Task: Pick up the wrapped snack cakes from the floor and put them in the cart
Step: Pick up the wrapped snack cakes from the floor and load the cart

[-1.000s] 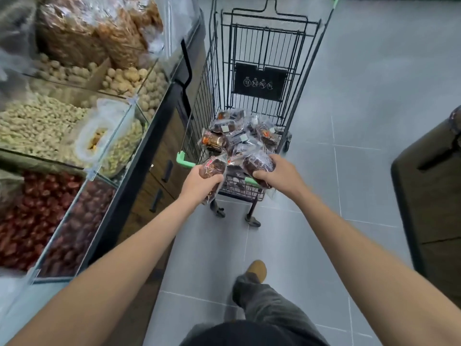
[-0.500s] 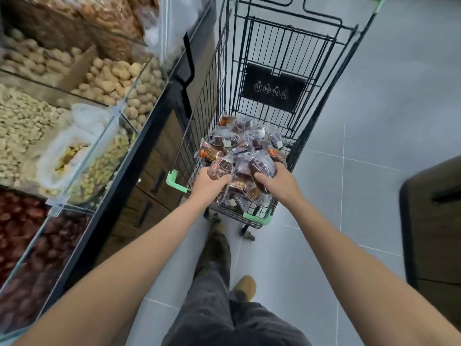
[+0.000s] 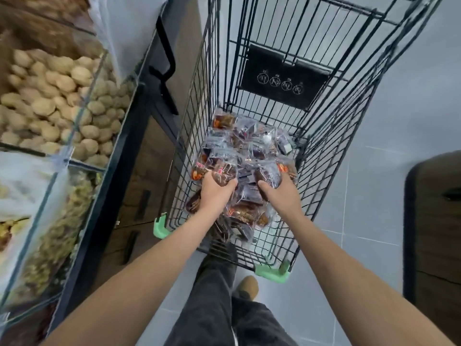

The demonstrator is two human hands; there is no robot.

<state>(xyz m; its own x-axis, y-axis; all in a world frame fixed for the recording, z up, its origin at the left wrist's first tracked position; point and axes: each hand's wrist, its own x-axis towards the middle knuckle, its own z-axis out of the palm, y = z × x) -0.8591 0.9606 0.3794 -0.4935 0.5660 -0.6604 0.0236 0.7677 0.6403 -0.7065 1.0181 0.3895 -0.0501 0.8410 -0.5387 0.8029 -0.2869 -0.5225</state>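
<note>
**Inspector:** What lines the left side?

**Clerk:** A dark-framed display unit [image 3: 109, 176]. The bin of round pale nuts [image 3: 57, 96] sits behind a clear panel [image 3: 84, 113]. The next bin [image 3: 59, 236] towards the near end holds smaller yellowish pieces, too blurred to identify.

**Inspector:** And below the bins?

**Clerk:** Wood-grain drawer fronts [image 3: 152, 156] with upright black handles [image 3: 143, 203]. A black bracket [image 3: 166, 41] stands out from the unit's side, further along.

**Inspector:** The near left corner?

**Clerk:** Reddish-brown goods [image 3: 25, 328], blurred. A white bag [image 3: 22, 181] lies over the left-hand bins.

**Inspector:** The right edge?

**Clerk:** A dark brown cabinet [image 3: 434, 233], partly cut off.
</note>
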